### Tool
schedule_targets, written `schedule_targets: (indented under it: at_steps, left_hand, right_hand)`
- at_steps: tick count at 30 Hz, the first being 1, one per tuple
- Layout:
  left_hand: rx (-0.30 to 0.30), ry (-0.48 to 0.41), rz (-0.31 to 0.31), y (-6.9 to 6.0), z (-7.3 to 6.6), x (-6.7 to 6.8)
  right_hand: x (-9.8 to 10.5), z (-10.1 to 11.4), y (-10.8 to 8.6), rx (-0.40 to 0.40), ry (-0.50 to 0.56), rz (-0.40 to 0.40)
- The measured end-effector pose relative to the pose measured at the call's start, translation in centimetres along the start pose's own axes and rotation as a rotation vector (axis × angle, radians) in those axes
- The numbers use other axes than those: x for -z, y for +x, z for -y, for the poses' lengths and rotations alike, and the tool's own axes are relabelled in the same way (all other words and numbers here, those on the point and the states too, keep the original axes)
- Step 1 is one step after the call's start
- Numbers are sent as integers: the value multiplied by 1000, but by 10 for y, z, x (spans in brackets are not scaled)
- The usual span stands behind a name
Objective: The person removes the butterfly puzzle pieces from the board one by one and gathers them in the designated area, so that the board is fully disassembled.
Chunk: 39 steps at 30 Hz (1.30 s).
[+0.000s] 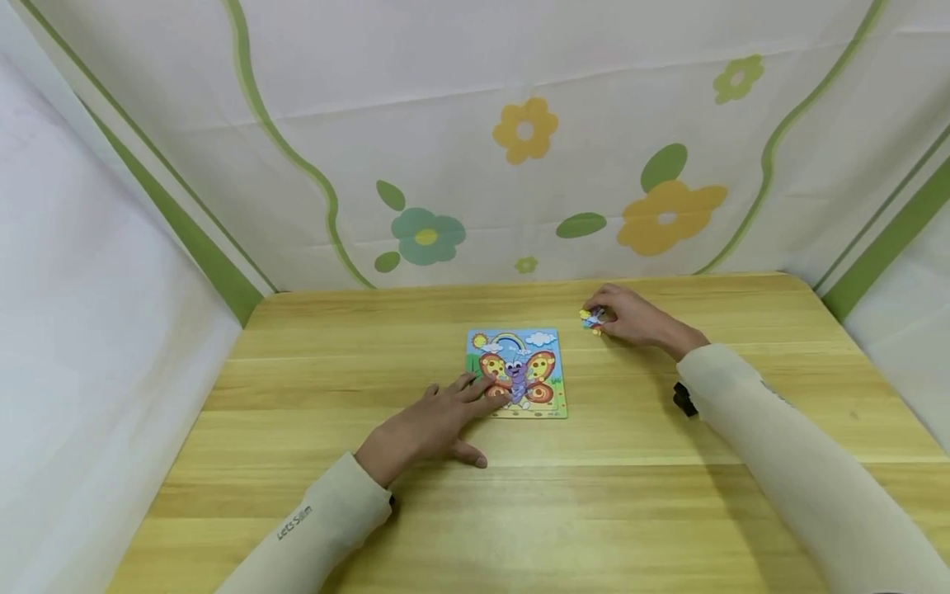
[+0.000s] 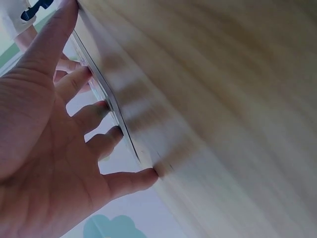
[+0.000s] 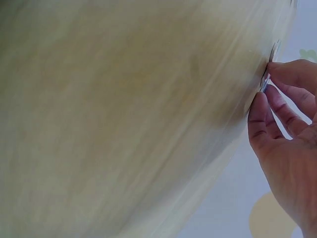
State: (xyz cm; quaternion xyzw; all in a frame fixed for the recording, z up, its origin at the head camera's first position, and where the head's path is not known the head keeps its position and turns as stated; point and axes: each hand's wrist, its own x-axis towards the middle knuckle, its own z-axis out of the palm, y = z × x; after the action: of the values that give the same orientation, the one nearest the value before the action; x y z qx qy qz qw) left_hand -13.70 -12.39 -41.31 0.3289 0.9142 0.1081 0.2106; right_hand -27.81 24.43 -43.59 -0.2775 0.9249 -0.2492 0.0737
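Observation:
A square butterfly puzzle board (image 1: 545,342) lies flat on the table, showing a purple-bodied butterfly, a rainbow, a sun and clouds. My left hand (image 1: 444,419) rests over its lower left part with fingers spread, the thumb on the table. In the left wrist view, the fingertips of the left hand (image 2: 64,134) touch along the thin board edge (image 2: 101,84). To the right of the board, my right hand (image 1: 631,318) pinches small colourful puzzle pieces (image 1: 593,320) between thumb and fingers. The right wrist view has these fingers of the right hand (image 3: 287,114) close to the tabletop; the pieces are mostly hidden.
The light wood-grain table (image 1: 579,511) extends around the board on all sides. Behind it hangs a white curtain (image 1: 438,132) with printed flowers and green vines, and more white fabric (image 1: 89,313) closes off the left side. A dark strap (image 1: 684,399) shows by the right cuff.

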Motion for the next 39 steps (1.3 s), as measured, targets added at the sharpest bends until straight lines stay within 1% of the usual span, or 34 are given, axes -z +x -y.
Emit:
schedule_targets:
  at_steps: [6, 12, 19, 23, 29, 35, 39]
  left_hand:
    - [11, -20, -7, 0, 0, 0]
    - [-5, -15, -10, 0, 0, 0]
    - [-18, 1, -8, 1, -2, -1]
    - [-18, 4, -3, 2, -2, 0]
    - [-20, -3, 1, 2, -3, 2]
    - [-21, -10, 10, 4, -4, 3]
    - [-18, -9, 17, 7, -4, 2]
  right_hand:
    - [-1, -1, 3, -5, 9, -1]
    - [0, 1, 2, -14, 32, -18]
    - [0, 9, 3, -31, 42, -25]
    - [1, 15, 6, -38, 26, -30]
    - [-1, 26, 14, 7, 6, -28]
    - [-9, 47, 21, 70, 27, -16]
    - [-15, 61, 26, 90, 41, 11]
